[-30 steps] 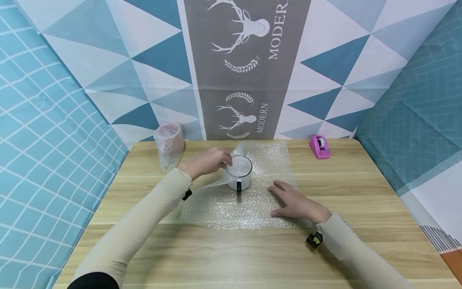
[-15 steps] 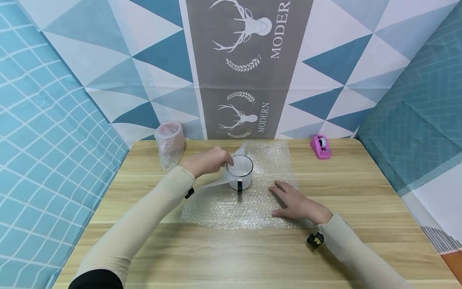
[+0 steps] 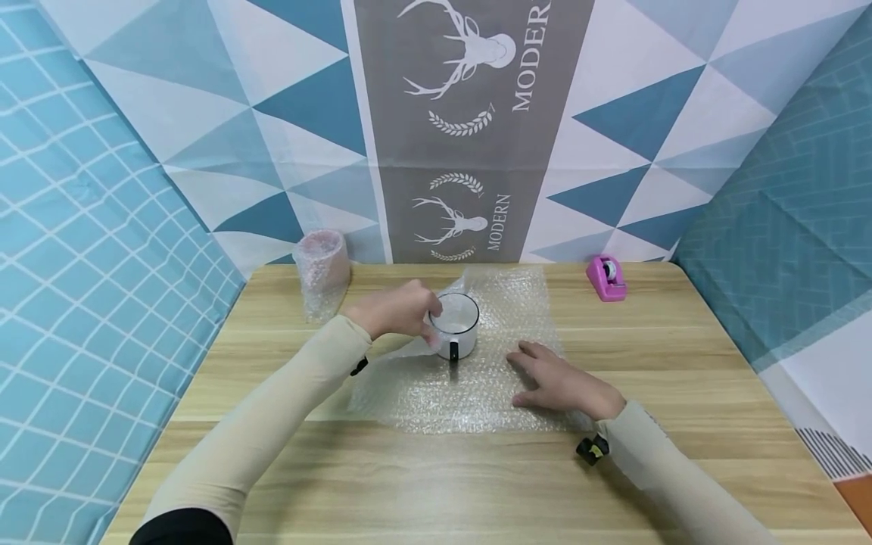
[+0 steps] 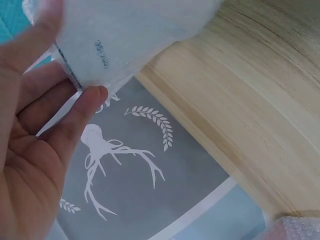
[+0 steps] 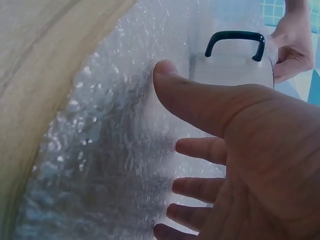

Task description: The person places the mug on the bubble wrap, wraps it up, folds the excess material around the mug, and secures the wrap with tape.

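The wall [image 3: 453, 151] stands at 12 o'clock, with blue and white triangles on both sides of a grey band of stags. In front of it spreads the table [image 3: 436, 484], in pale wood grain. Two beige sleeves lie over it, the left sleeve [image 3: 266, 424] from 7 o'clock, the right sleeve [image 3: 681, 477] from 5. The wrap [image 3: 487, 393], a clear bubble sheet, lies on the table, its 9 o'clock side raised against the mug. The left hand [image 3: 395, 309], at 9 o'clock from the mug, pinches that raised wrap at the mug's rim; how far the fingertips reach inside, I cannot tell. The right hand [image 3: 562, 384], at 4 o'clock, rests on the wrap, thumb and fingers spread. The bundle [image 3: 323, 274], something pinkish in bubble wrap, stands upright by the far edge at 10 o'clock. The mug [image 3: 466, 343], white with a dark rim, stands upright on the wrap; lettering shows through on its side. The dispenser [image 3: 606, 280], pink, sits between 2 and 3 o'clock. The black handle [image 3: 454, 351] points to 6 o'clock.
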`<state>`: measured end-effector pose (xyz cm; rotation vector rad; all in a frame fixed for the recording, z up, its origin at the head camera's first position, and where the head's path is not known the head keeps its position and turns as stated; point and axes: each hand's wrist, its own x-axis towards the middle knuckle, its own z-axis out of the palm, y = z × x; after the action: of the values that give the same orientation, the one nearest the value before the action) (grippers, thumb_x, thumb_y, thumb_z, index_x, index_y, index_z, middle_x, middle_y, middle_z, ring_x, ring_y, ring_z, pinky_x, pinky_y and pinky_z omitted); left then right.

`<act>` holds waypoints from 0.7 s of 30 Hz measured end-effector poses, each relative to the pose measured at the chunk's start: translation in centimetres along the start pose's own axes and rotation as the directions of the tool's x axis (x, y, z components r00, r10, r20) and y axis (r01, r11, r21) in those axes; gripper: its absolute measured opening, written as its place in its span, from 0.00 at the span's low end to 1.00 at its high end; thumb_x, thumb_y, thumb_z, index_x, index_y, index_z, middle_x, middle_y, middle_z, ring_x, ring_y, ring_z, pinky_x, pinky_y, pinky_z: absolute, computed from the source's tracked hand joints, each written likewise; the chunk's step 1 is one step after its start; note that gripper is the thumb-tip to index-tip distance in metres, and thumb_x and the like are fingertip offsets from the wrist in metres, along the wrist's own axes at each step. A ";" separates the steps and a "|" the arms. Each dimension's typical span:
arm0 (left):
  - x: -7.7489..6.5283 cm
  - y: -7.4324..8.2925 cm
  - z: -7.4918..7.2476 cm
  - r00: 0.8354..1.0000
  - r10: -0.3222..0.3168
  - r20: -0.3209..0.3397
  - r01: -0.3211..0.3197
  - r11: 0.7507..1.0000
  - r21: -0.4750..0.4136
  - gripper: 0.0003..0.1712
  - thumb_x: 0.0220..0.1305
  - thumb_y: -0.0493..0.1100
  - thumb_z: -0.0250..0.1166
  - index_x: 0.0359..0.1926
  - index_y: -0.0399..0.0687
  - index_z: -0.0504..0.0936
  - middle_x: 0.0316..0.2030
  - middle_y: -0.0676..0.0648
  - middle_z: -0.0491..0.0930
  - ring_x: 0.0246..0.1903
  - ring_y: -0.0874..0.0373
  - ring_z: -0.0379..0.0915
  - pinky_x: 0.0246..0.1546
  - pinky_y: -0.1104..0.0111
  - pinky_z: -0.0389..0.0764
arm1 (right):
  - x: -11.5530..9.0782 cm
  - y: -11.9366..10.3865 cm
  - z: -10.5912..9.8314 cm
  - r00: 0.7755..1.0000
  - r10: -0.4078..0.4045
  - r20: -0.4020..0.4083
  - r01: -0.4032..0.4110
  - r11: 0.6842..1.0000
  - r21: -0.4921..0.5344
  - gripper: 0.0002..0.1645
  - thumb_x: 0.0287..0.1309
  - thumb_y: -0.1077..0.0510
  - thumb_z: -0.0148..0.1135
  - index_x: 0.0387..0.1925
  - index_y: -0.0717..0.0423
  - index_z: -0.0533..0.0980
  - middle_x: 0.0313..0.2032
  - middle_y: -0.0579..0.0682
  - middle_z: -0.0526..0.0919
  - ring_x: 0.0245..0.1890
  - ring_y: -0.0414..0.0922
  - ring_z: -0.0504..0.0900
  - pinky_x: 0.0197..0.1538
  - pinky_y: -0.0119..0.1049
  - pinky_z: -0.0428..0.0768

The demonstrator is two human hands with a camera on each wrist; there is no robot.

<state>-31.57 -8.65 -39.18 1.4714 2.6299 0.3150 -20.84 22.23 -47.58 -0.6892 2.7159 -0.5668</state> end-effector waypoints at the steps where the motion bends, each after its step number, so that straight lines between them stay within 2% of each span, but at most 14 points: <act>1: 0.1 0.1 0.0 1.000 -0.013 0.003 0.012 1.000 0.007 0.25 0.47 0.57 0.81 0.35 0.39 0.89 0.31 0.47 0.89 0.26 0.61 0.80 0.35 0.69 0.86 | 0.0 0.0 0.0 1.000 0.002 0.003 -0.002 1.000 0.000 0.49 0.60 0.44 0.72 0.75 0.61 0.63 0.76 0.73 0.54 0.76 0.71 0.54 0.76 0.68 0.57; 5: 0.2 0.5 0.1 1.000 -0.026 -0.008 0.026 0.999 0.040 0.25 0.54 0.62 0.77 0.21 0.47 0.81 0.16 0.57 0.72 0.17 0.68 0.62 0.21 0.75 0.72 | 0.0 0.0 0.1 1.000 -0.005 0.008 0.005 1.000 -0.003 0.50 0.60 0.44 0.72 0.75 0.61 0.63 0.76 0.74 0.54 0.76 0.72 0.53 0.76 0.68 0.56; 7: 0.2 0.6 0.2 0.999 -0.030 -0.020 0.031 0.998 0.051 0.28 0.58 0.63 0.75 0.17 0.51 0.73 0.14 0.60 0.63 0.15 0.69 0.55 0.18 0.77 0.63 | 0.1 0.1 0.1 1.000 -0.004 0.011 0.004 1.000 -0.002 0.50 0.60 0.44 0.72 0.76 0.61 0.62 0.77 0.73 0.53 0.77 0.71 0.53 0.76 0.68 0.56; 9: 0.1 0.7 0.3 0.999 -0.026 -0.033 0.028 0.998 0.060 0.30 0.59 0.63 0.74 0.15 0.54 0.69 0.14 0.60 0.59 0.15 0.69 0.52 0.17 0.77 0.58 | 0.1 0.2 0.1 1.000 -0.005 0.013 0.005 1.000 -0.001 0.50 0.60 0.43 0.72 0.76 0.60 0.62 0.77 0.72 0.52 0.77 0.71 0.52 0.76 0.68 0.56; 13: 0.1 0.8 0.3 0.999 -0.031 -0.042 0.034 0.998 0.060 0.30 0.58 0.63 0.74 0.15 0.55 0.68 0.13 0.61 0.58 0.15 0.69 0.51 0.17 0.77 0.57 | 0.1 0.4 -0.1 1.000 -0.026 -0.003 0.026 1.000 0.002 0.49 0.61 0.44 0.71 0.75 0.61 0.63 0.76 0.72 0.54 0.76 0.71 0.55 0.76 0.68 0.57; 16: 0.2 0.7 0.3 0.999 -0.019 -0.029 0.020 0.999 0.048 0.30 0.58 0.62 0.75 0.16 0.51 0.71 0.13 0.59 0.58 0.16 0.69 0.52 0.18 0.76 0.58 | -0.2 0.8 -0.3 0.998 -0.053 -0.042 0.054 0.998 0.026 0.45 0.61 0.47 0.71 0.73 0.62 0.66 0.75 0.73 0.58 0.75 0.71 0.59 0.74 0.68 0.61; 18: 0.2 0.6 0.2 1.000 -0.006 -0.019 0.007 0.999 0.035 0.27 0.56 0.59 0.77 0.18 0.46 0.77 0.14 0.58 0.65 0.16 0.69 0.55 0.19 0.77 0.63 | -0.5 1.1 -0.4 0.995 -0.062 -0.072 0.065 0.997 0.041 0.42 0.62 0.48 0.71 0.71 0.62 0.68 0.74 0.73 0.60 0.73 0.71 0.61 0.73 0.68 0.63; 21: 0.2 0.5 -0.1 1.000 -0.003 0.024 0.003 1.000 0.005 0.19 0.58 0.51 0.78 0.26 0.40 0.84 0.19 0.51 0.78 0.17 0.66 0.63 0.21 0.73 0.73 | -0.9 1.6 -0.5 0.992 -0.062 -0.113 0.068 0.996 0.051 0.38 0.64 0.50 0.69 0.70 0.62 0.69 0.73 0.73 0.62 0.72 0.72 0.63 0.71 0.69 0.65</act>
<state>-31.26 -8.24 -39.00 1.4633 2.6162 0.2892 -20.91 24.11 -47.67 -0.7564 2.7766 -0.7126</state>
